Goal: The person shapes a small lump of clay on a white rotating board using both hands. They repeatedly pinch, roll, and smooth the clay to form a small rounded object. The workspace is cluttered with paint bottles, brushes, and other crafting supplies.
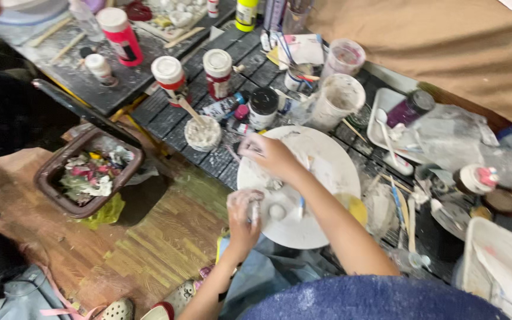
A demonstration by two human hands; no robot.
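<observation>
White round board (327, 172) lies on the dark slatted table (167, 115), directly in front of the person, dusted with pale clay residue. A small round lump of white clay (276, 211) sits on the board's near part, between the two hands. The left hand (243, 214) rests at the board's near left edge, fingers curled together around a small white piece; what exactly that piece is cannot be told through the blur. The right hand (271, 155) reaches across the board's upper left part, fingers bunched and pressing down on the surface or on a smear of clay there.

Judged progress: early to middle. Clay is out and partly shaped, yet nothing on the board reads as a finished form, and no colour is applied.

Red-labelled paint bottles (194, 74) stand capped behind the board. A small cup of white paste (202, 133) with a stick stands just beside it. A brown bin (60, 172) of scraps sits on the floor, left.
</observation>
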